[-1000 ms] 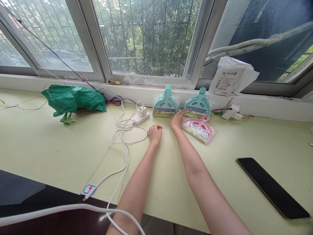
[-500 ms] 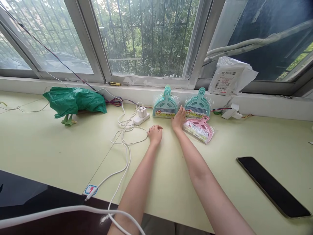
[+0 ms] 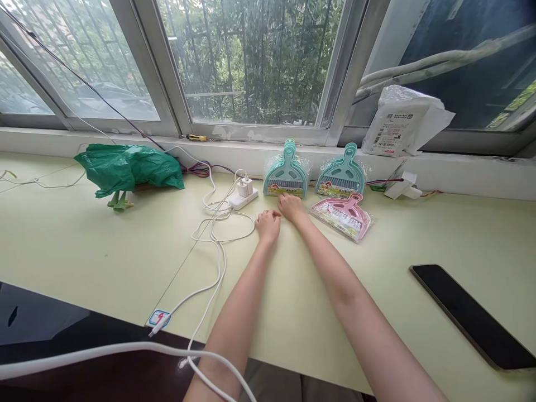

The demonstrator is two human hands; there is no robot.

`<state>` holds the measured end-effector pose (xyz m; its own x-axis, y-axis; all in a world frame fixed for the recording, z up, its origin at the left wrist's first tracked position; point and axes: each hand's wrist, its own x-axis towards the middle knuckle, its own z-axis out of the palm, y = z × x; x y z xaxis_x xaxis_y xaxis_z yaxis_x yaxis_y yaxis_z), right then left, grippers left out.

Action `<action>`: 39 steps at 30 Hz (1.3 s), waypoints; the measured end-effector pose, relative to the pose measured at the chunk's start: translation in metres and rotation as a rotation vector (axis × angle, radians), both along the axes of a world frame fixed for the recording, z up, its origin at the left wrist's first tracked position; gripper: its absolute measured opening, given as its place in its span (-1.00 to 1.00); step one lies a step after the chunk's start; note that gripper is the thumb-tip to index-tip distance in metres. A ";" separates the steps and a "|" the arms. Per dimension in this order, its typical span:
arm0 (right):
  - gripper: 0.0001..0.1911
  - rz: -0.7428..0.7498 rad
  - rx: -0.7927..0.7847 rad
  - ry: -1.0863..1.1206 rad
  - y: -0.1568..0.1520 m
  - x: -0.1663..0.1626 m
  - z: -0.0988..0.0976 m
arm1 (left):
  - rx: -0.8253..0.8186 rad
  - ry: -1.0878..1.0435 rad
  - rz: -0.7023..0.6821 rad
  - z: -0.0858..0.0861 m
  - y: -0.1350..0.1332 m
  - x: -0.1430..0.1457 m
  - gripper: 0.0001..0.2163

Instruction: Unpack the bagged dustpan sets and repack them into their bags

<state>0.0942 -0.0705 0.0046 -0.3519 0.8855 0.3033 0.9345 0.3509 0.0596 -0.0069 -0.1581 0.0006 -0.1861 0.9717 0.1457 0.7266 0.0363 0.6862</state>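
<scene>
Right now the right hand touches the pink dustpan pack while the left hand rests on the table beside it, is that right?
Not quite: the head view shows the right hand at the lower edge of the left teal dustpan pack; the pink dustpan pack lies untouched. The left hand does rest beside it.

A green plastic bag lies far left on the table, a black phone far right, a white parcel on the windowsill.

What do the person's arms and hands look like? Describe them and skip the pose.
The left forearm and right forearm are bare, with no sleeve in view. The left hand and right hand wear no glove, ring, watch or bracelet that shows.
</scene>
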 end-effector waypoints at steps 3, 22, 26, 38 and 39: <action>-0.51 -0.012 0.004 0.063 0.003 0.003 -0.003 | -0.007 0.002 -0.005 0.001 -0.001 0.000 -0.77; -0.35 0.049 -0.012 0.274 0.000 0.008 -0.001 | -0.004 0.037 -0.037 0.002 -0.003 0.003 -0.78; -0.33 0.058 -0.036 0.242 0.003 0.007 -0.003 | -0.001 0.046 -0.040 0.001 -0.002 0.003 -0.78; -0.34 0.273 -0.033 0.052 0.011 0.002 0.000 | 0.001 0.025 -0.059 0.000 -0.002 0.002 -0.78; -0.34 0.292 -0.038 0.035 0.011 0.002 0.002 | 0.000 0.020 -0.060 0.000 -0.002 0.002 -0.78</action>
<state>0.0957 -0.0596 0.0067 -0.5836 0.7593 0.2879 0.7948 0.6068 0.0111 -0.0051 -0.1600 0.0009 -0.1243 0.9811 0.1484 0.7413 -0.0076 0.6711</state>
